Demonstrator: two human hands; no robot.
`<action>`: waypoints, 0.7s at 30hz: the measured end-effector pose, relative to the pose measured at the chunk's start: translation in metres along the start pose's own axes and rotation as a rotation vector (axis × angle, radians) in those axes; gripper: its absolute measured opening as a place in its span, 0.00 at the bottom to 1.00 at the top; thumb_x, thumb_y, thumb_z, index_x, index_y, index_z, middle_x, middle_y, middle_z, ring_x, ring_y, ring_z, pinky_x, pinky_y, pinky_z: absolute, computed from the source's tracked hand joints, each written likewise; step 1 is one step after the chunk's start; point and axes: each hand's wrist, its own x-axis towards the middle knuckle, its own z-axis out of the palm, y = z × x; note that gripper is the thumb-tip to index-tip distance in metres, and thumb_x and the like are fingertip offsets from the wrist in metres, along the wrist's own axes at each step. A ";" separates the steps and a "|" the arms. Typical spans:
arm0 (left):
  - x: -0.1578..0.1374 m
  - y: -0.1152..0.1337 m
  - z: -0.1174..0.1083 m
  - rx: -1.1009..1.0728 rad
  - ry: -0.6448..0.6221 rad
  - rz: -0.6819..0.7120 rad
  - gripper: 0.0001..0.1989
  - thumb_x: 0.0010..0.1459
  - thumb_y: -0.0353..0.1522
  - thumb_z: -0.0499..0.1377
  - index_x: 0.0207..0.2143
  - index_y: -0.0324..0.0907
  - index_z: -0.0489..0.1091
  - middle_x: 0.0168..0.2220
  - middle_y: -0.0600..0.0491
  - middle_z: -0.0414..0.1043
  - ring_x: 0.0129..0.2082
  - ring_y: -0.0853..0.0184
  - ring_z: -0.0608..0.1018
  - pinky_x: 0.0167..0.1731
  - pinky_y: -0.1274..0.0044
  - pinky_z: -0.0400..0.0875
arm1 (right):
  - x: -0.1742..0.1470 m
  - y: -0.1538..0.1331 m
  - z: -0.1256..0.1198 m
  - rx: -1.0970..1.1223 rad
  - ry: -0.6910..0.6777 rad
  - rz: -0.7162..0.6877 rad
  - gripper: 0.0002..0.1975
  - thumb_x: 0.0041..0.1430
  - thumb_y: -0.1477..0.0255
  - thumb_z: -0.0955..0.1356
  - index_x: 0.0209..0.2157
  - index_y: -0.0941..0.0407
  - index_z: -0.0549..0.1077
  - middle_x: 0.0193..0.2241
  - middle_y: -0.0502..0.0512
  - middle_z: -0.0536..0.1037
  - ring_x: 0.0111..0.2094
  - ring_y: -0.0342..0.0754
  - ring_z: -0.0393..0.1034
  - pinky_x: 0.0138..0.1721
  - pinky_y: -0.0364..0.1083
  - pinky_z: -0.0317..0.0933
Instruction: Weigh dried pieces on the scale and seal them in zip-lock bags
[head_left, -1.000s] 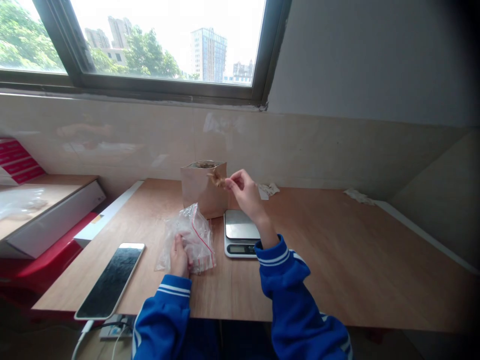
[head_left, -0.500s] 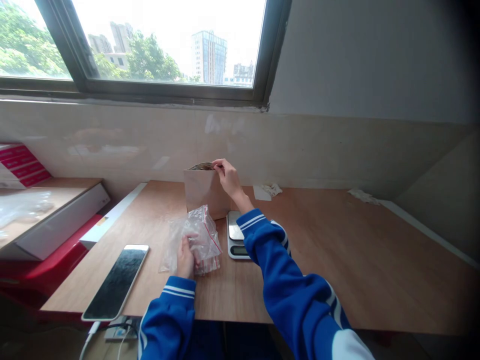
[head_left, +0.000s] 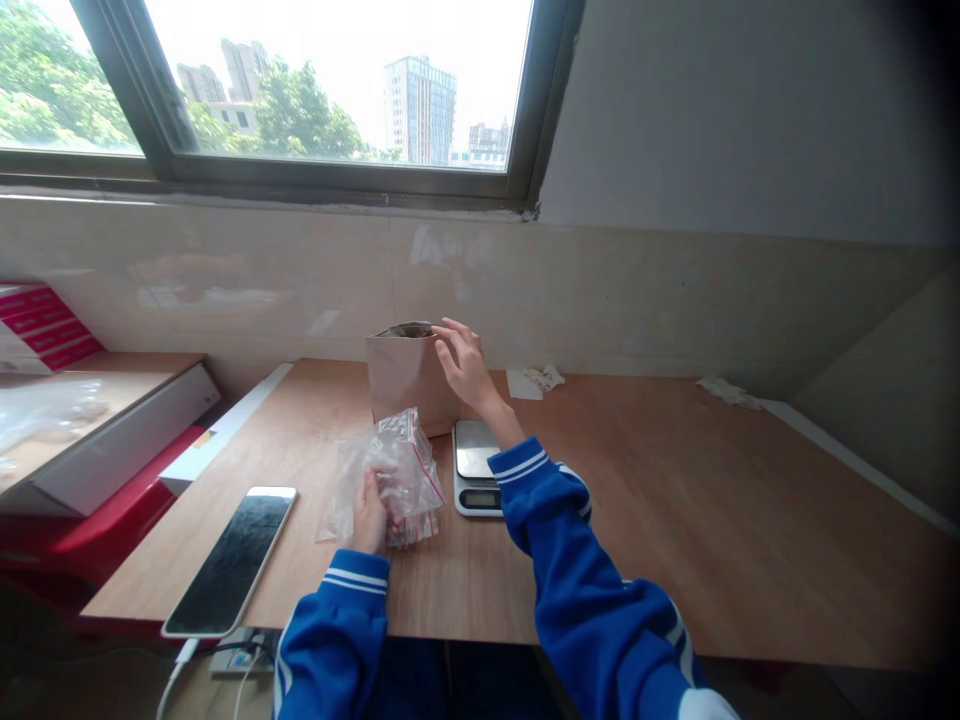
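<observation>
A light brown paper bag stands upright near the wall, its top open and something dark showing inside. At the bag's right top edge is my right hand, fingers apart and holding nothing. My left hand is closed on a clear zip-lock bag with a red strip; more such bags lie under and beside it on the table. Below my right wrist sits a small kitchen scale with a metal plate and a display. My right wrist covers part of the scale.
A smartphone lies at the table's left, a white cable at its lower end. Paper scraps lie by the wall. Further left, a lower surface carries clear plastic and a pink-and-white box. The wooden table stretches right.
My right hand has opened its pinch at the paper bag's rim and drawn slightly right. More of the scale shows. My left hand stays on the zip-lock bag.
</observation>
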 end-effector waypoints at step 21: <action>-0.008 0.002 0.001 0.082 -0.067 0.294 0.25 0.55 0.52 0.50 0.41 0.40 0.66 0.21 0.59 0.69 0.07 0.80 0.59 0.06 0.85 0.49 | -0.086 -0.009 -0.014 0.442 -0.357 0.408 0.16 0.57 0.57 0.65 0.35 0.57 0.71 0.33 0.53 0.76 0.34 0.45 0.71 0.37 0.44 0.64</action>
